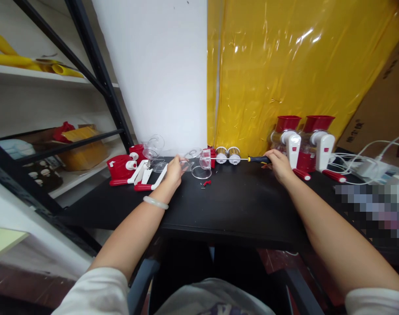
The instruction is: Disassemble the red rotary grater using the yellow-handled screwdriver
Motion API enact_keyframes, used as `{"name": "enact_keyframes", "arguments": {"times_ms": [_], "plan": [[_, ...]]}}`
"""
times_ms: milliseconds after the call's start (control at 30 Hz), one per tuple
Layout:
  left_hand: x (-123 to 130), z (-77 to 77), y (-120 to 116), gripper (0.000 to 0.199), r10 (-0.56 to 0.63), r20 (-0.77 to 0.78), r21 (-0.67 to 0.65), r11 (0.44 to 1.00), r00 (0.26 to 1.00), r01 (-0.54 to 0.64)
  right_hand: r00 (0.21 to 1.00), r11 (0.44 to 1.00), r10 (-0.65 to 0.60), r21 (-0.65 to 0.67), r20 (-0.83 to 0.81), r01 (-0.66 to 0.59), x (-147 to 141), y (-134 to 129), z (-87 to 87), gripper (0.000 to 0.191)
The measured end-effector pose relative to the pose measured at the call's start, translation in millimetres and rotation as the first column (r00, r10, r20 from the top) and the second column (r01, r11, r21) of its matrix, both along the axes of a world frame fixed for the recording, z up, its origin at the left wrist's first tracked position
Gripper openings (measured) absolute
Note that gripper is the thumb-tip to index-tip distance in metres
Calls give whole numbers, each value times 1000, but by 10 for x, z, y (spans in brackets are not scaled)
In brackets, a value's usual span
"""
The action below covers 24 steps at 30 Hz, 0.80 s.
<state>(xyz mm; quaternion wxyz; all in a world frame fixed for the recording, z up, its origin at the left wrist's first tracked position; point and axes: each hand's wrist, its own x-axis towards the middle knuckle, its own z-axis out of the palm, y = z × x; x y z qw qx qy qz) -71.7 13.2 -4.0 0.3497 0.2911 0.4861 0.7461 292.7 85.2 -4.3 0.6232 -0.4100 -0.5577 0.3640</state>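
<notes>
At a long black table (238,201), steady the clear plastic housing (185,166), pinched in the left hand (173,172) near the far edge. Align the screwdriver (256,159) with black-and-yellow handle, gripped in the right hand (279,165), pressing straight, clear of the small red plastic piece (207,183).

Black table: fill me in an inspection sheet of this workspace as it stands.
Surface: black table, bare in front.
Things in work: screwdriver level, shaft pointing left; clear plastic part at the left hand; whether the tip touches anything, cannot tell.
Clutter: small red pieces; two drums; red bases and white cranks at left.
Hands: left pinches the clear part; right grips the screwdriver handle.
Cables: white cables, tangled at right; nothing seen at the hands.
Surroundings: shelf rack left; cardboard box right.
</notes>
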Motion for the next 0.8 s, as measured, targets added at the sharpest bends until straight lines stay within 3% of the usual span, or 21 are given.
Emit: {"name": "enact_keyframes", "arguments": {"times_ms": [800], "plan": [[-11,-27,-6,35,20,-73,36,999,997,-18,1000,999,25,-29,11,-24,12,25,-15,19]]}}
